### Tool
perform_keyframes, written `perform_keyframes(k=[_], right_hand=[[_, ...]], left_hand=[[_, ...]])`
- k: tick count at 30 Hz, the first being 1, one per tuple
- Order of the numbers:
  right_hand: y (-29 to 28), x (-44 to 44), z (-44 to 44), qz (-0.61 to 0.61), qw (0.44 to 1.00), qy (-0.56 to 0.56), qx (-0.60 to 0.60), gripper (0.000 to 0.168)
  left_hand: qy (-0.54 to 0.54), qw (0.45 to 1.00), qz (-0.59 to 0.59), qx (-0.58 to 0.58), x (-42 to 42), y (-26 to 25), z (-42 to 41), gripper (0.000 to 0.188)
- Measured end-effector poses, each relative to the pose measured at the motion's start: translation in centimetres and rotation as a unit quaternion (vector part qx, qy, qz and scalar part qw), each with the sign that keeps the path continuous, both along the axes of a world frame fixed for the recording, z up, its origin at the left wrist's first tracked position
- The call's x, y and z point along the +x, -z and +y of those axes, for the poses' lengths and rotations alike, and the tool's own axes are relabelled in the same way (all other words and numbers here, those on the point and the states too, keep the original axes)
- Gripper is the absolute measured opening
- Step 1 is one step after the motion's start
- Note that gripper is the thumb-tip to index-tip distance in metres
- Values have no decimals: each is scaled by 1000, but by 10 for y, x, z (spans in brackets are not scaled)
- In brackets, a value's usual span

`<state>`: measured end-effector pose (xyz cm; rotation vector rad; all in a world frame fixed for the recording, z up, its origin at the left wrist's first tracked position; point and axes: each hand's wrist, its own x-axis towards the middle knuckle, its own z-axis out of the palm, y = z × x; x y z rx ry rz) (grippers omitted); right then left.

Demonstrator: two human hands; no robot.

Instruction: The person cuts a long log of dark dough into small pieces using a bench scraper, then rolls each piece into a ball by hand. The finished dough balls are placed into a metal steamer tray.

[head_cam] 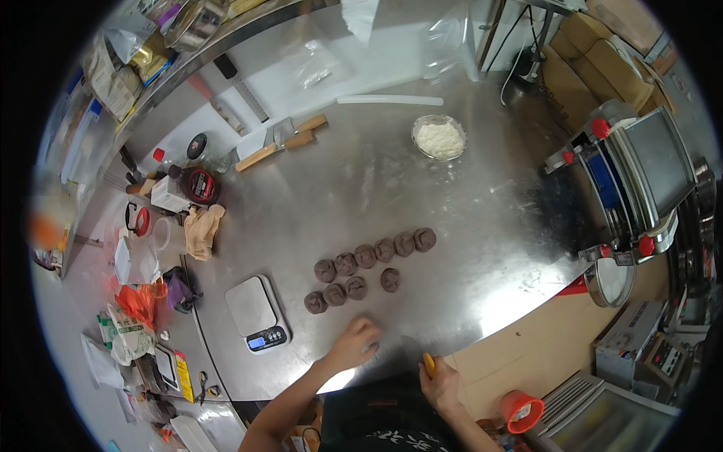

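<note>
My left hand (356, 344) is over the steel table near its front edge, its fingers curled and blurred; whether something small is in it cannot be told. In my right hand (441, 384) is the yellow handle (429, 365) of a tool, whose blade seems to lie at the table edge and is hard to make out. Beyond my hands lie dark brown dough balls in two rows. The back row (365, 256) is the longer one. In the front row (334, 294), one ball (390, 280) sits apart at the right. Left of them stands a digital scale (252, 308) with a bare platform.
A glass bowl of white flour (439, 138) stands at the back. A dough sheeter (638, 181) is at the right. Wooden-handled scrapers (282, 140), a syrup bottle (199, 185) and a tan cloth (202, 230) lie left. Scissors (207, 387) are at the lower left.
</note>
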<state>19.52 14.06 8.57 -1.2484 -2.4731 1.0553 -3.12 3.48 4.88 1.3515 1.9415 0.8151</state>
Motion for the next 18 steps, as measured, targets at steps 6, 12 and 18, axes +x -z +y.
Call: perform_keyframes(k=[6, 12, 18], right_hand=[[-1, -24, -6, 29, 998, -29, 57, 23], [-1, -46, -19, -21, 995, -59, 80, 22], [7, -49, -32, -39, 993, -69, 85, 22]], left_hand=[[-59, 996, 11, 71, 32, 39, -19, 21], [-223, 972, 6, 81, 55, 41, -5, 17], [-214, 971, 23, 104, 56, 53, -10, 16]])
